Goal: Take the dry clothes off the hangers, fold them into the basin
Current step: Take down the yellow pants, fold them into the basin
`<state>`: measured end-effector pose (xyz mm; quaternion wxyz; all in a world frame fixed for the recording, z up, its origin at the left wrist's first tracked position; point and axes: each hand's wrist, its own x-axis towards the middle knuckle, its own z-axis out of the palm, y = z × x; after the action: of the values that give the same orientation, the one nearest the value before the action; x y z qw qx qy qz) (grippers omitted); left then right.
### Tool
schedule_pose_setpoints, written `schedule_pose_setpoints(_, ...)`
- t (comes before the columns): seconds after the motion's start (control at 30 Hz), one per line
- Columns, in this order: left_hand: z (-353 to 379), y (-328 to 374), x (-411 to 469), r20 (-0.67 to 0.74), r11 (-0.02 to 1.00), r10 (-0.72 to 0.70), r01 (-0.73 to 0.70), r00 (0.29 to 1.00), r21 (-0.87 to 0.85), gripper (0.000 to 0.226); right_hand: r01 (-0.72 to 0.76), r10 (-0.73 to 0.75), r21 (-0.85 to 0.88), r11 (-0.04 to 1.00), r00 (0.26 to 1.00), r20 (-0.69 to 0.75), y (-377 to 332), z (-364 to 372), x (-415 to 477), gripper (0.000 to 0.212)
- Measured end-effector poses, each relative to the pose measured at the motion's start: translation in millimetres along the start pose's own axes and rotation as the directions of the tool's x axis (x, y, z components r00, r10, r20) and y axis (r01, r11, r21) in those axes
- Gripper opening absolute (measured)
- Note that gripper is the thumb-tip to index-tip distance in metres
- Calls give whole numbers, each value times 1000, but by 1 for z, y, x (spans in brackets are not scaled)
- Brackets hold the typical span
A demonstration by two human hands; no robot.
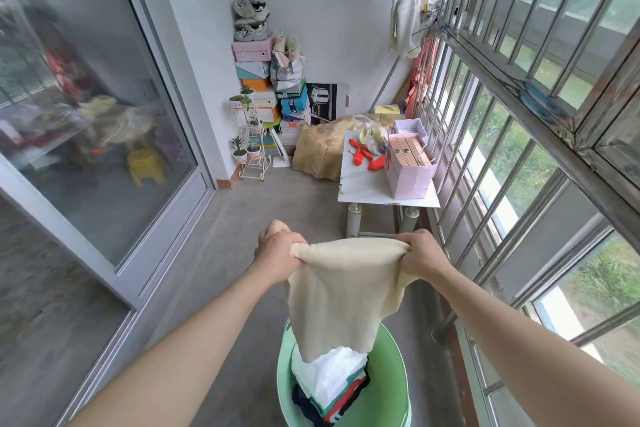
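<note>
The cream garment [341,298] is gripped at its 2 top corners — left hand [278,255], right hand [420,253] — and hangs lengthwise over the green basin [394,354].

The grey concrete floor [242,253] carries a green basin [391,374] close by, a small white table [363,184] by the window bars holding a pink paper bag [410,173], red cloth [367,156] and a plastic bag [372,139], and beyond it a white plant stand [254,156], stacked shoe boxes [256,80] and a yellow-covered bundle [318,149].
</note>
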<state>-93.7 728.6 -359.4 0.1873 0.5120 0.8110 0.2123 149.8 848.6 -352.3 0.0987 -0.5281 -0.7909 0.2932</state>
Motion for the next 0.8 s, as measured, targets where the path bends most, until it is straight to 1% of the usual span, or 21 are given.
schedule_pose_setpoints(0.07, -5, -1, -1, 47, 997, 16, -12, 999, -81, 21, -54, 52, 175, 983, 998, 21, -1, -4, -2, 54)
schedule_pose_setpoints(0.1, -9, -1, -1, 87, 989, 30, -17, 996, -148, 21, -86, 76, 280, 956, 996, 47, -3, -7, -5, 56)
schedule_pose_setpoints(0.17, -16, 3, -6, 153, 948, 42, 9, 987, -318, 13, -152, 112, 458, 876, 987, 113, -2, -9, -9, 53)
schedule_pose_setpoints(0.23, -21, 4, -10, 156, 884, 36, 41, 987, -465, 15, -222, 148, 602, 767, 974, 171, 2, -9, -10, 46)
schedule_pose_setpoints(0.33, -23, 4, -14, 156, 740, 16, 93, 988, -666, 14, -325, 238, 726, 606, 945, 225, 6, -6, -12, 35)
schedule_pose_setpoints(0.43, -22, 5, -15, 208, 574, -28, 187, 978, -798, 13, -329, 242, 818, 473, 940, 238, 4, -3, -15, 27)
schedule_pose_setpoints(0.5, -20, 9, -15, 249, 459, -42, 240, 968, -855, 15, -316, 224, 855, 411, 944, 241, 2, -2, -16, 23)
schedule_pose_setpoints(0.57, -20, 13, -13, 263, 383, -23, 251, 965, -889, 16, -315, 217, 872, 375, 944, 248, 3, -2, -16, 18)
schedule_pose_setpoints(0.6, -21, 14, -13, 261, 362, -10, 247, 965, -899, 17, -323, 211, 875, 361, 942, 261, 5, -2, -16, 20)
schedule_pose_setpoints(0.63, -23, 15, -12, 257, 349, 2, 240, 966, -906, 17, -343, 192, 870, 354, 937, 291, 8, -3, -18, 25)
schedule_pose_setpoints(0.67, -24, 16, -11, 252, 343, 8, 234, 968, -910, 17, -356, 135, 858, 369, 934, 330, 13, -1, -19, 34)
schedule_pose_setpoints(0.7, -25, 17, -11, 245, 342, 8, 227, 970, -912, 17, -359, 41, 841, 405, 926, 376, 20, 2, -21, 43)
schedule_pose_setpoints(0.77, -27, 18, -8, 234, 352, 1, 219, 972, -910, 17, -365, -111, 805, 467, 879, 463, 33, 13, -24, 59)
schedule_pose_setpoints(0.8, -27, 18, -7, 235, 359, -4, 221, 972, -907, 16, -378, -143, 791, 481, 856, 496, 38, 21, -26, 64)
